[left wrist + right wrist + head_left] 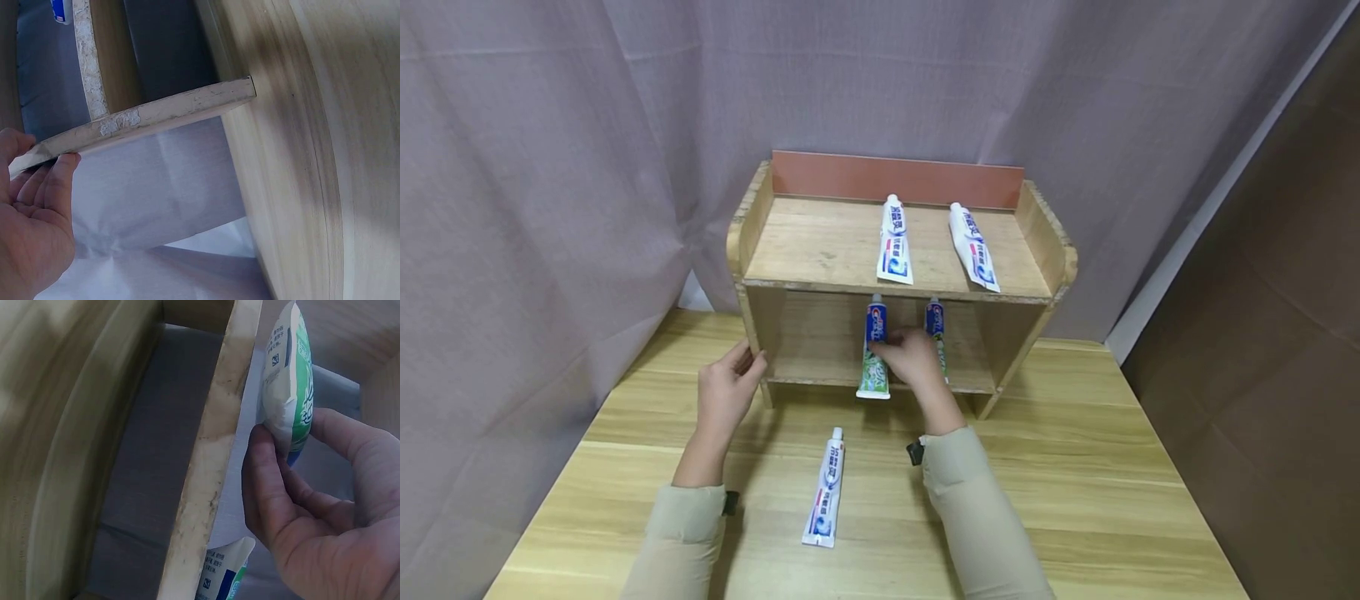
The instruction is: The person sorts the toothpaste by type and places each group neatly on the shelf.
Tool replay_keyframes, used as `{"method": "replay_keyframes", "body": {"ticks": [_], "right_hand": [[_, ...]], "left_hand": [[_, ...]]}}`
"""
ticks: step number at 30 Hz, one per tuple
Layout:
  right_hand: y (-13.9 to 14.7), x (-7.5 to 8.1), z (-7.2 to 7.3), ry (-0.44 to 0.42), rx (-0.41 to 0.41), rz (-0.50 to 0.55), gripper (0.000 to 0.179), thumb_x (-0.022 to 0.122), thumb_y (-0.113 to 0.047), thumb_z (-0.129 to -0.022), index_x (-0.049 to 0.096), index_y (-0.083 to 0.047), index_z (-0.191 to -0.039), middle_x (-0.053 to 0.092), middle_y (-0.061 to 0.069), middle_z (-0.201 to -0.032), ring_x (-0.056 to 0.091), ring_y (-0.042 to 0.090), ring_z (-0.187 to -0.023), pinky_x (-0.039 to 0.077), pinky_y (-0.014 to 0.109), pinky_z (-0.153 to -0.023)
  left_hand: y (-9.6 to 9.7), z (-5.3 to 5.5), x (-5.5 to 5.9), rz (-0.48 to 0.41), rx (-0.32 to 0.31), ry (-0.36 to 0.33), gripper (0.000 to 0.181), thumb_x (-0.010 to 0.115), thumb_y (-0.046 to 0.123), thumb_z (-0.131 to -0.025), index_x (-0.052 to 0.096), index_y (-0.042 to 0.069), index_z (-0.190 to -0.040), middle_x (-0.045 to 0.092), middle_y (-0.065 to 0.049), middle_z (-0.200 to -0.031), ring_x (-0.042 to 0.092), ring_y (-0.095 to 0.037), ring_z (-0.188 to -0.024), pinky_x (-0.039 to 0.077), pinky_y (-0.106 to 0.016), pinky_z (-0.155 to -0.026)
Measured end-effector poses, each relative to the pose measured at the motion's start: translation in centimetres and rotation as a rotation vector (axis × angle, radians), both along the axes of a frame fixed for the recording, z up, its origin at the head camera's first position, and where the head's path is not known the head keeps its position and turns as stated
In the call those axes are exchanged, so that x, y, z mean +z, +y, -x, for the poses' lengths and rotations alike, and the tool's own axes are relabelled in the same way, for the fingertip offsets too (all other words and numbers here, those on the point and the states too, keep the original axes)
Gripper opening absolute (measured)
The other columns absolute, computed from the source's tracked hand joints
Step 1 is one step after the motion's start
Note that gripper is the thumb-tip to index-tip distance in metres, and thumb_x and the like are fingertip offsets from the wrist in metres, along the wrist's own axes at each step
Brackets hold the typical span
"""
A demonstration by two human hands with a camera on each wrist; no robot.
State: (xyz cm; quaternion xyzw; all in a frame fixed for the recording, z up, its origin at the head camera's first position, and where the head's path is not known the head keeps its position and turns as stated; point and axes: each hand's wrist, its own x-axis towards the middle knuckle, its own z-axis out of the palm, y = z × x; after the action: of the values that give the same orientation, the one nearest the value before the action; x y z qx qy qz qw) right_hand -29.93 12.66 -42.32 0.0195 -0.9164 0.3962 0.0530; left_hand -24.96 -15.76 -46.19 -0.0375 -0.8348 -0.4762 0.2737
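Observation:
My right hand (pixel 913 357) pinches a blue-and-green toothpaste tube (pixel 874 367) between thumb and fingers at the lower level of a small wooden shelf (pixel 820 250). The tube's cap points to the back, and its flat end sticks out past the board's front edge. In the right wrist view, the held tube (pixel 290 381) is above the board's edge. A second blue-and-green tube (pixel 935 321) lies on the lower board, partly hidden behind my right hand. My left hand (pixel 724 387) grips the shelf's left side panel (pixel 169 112), thumb on one face and fingers on the other.
Two white toothpaste tubes (pixel 895 242) (pixel 973 247) lie on the top board. Another white tube (pixel 825 492) is on the wooden table (pixel 1075 500) in front, between my forearms. A grey curtain (pixel 880 83) hangs behind the shelf, and a brown surface (pixel 1262 250) rises at the right.

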Motion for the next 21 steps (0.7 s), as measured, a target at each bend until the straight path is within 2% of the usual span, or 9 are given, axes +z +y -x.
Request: {"method": "replay_keyframes", "body": {"ticks": [3, 6, 14, 21], "right_hand": [[-0.1, -0.3, 0.4, -0.002, 0.003, -0.017, 0.036, 0.076, -0.032, -0.085, 0.058, -0.009, -0.065, 0.048, -0.002, -0.056, 0.043, 0.015, -0.051, 0.034, 0.026, -0.043], [-0.2, -0.6, 0.8, -0.013, 0.005, -0.023, 0.044, 0.076, -0.032, -0.086, 0.047, -0.013, -0.06, 0.04, -0.005, -0.053, 0.037, 0.014, -0.048, 0.029, 0.024, -0.04], [-0.2, -1.1, 1.3, -0.009, 0.002, -0.037, 0.049, 0.074, -0.035, -0.087, 0.041, -0.014, -0.056, 0.036, -0.005, -0.051, 0.033, 0.013, -0.045, 0.025, 0.024, -0.039], [-0.2, -1.3, 1.2, -0.007, -0.003, -0.055, 0.051, 0.073, -0.037, -0.089, 0.042, -0.015, -0.055, 0.037, -0.005, -0.05, 0.034, 0.013, -0.044, 0.025, 0.024, -0.038]], "left_hand": [[0.0, 0.0, 0.1, 0.005, 0.003, 0.0, 0.033, 0.068, 0.014, -0.094, 0.07, 0.004, -0.125, 0.071, -0.02, -0.11, 0.073, -0.031, -0.096, 0.062, -0.03, -0.079], [0.0, -0.1, 0.1, 0.007, 0.003, -0.001, 0.033, 0.068, 0.013, -0.094, 0.07, 0.004, -0.125, 0.071, -0.02, -0.11, 0.073, -0.032, -0.096, 0.062, -0.03, -0.079], [0.0, 0.1, 0.0, 0.019, -0.001, 0.041, 0.031, 0.068, 0.012, -0.094, 0.071, 0.004, -0.124, 0.071, -0.02, -0.109, 0.074, -0.033, -0.094, 0.062, -0.033, -0.078], [0.0, 0.0, 0.0, 0.012, -0.008, 0.039, 0.032, 0.069, 0.012, -0.094, 0.07, 0.004, -0.125, 0.071, -0.021, -0.109, 0.073, -0.034, -0.095, 0.062, -0.032, -0.078]]}}
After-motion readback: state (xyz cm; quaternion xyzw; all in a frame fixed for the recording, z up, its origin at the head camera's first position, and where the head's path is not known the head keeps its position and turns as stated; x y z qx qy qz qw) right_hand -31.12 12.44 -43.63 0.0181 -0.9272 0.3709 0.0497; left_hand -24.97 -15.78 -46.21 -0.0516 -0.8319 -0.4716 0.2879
